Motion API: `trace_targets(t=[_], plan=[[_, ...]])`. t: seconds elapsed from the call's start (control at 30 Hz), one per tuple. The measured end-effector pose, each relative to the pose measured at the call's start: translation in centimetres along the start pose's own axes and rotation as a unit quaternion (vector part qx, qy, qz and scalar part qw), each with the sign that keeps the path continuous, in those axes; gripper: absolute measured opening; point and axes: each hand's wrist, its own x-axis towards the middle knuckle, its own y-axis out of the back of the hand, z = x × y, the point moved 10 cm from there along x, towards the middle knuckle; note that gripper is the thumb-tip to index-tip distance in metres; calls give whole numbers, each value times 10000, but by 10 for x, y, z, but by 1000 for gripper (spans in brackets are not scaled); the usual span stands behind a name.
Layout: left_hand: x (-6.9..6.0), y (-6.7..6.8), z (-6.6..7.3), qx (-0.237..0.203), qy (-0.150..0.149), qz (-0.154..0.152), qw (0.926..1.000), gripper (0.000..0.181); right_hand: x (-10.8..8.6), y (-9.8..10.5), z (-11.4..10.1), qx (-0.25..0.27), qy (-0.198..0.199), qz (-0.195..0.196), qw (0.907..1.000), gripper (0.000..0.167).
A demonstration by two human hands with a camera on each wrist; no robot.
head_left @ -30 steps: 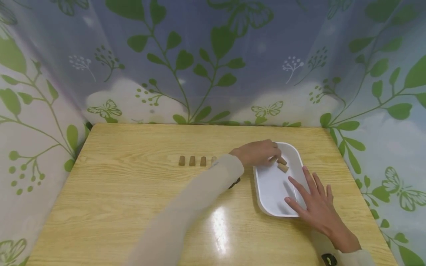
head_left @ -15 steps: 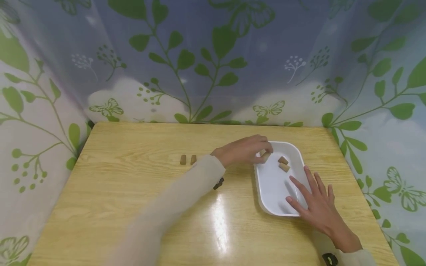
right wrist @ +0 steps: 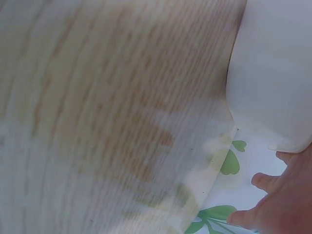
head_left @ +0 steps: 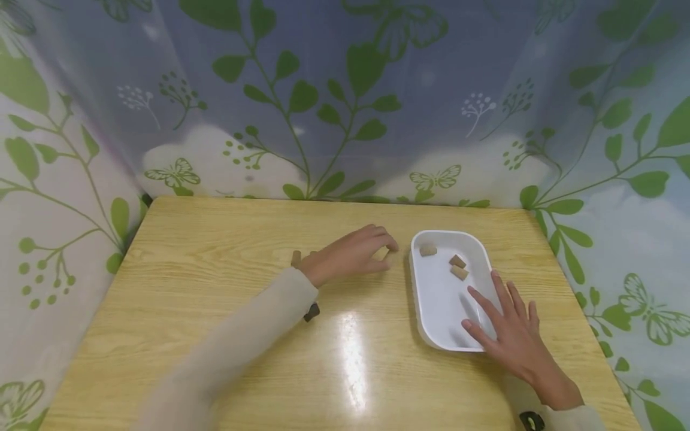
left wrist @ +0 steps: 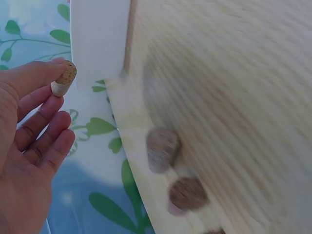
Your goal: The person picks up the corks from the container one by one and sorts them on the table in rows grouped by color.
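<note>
My left hand [head_left: 350, 257] is above the table just left of the white tray [head_left: 443, 314]. In the left wrist view its thumb and index finger pinch a small tapered cork stopper [left wrist: 64, 80], which is hard to make out from the head. Three more cork stoppers lie in the tray: a pale cork [head_left: 428, 250] near the far left corner, and a darker cork [head_left: 457, 261] beside a light cork [head_left: 459, 273]. My right hand [head_left: 514, 335], fingers straight and spread, rests at the tray's near right rim.
Left of the tray, corks stand in a row, partly covered by my left hand; the end cork [head_left: 296, 257] shows, and a blurred cork [left wrist: 163, 148] in the left wrist view. A patterned curtain [head_left: 334, 120] borders the wooden table [head_left: 188, 311] behind and at both sides.
My left hand has drawn back leftward from inside the tray, out over the rim, with a cork in its pinch. The pale cork in the far left corner is uncovered. The right hand stays put.
</note>
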Motion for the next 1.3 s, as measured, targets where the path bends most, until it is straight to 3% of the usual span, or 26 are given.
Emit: trace_targets(t=[0.4,0.6,0.77,1.07,1.3], plan=[[-53,14,-29,28,374,331,9987,34,-1,1,-1,93,55,6,9999,67],[-81,14,-47,11,623,359,9974,37,-1,1,-1,97,48,-1,9999,68],[-104,12,-54,37,798,354,9962,37,-1,-1,0,99,40,-16,9999,67],[-140,20,-57,100,832,666,9943,39,-1,0,0,130,48,3,9999,66],[-160,21,-64,139,1206,621,9907,39,-1,0,0,109,28,-30,9999,65]])
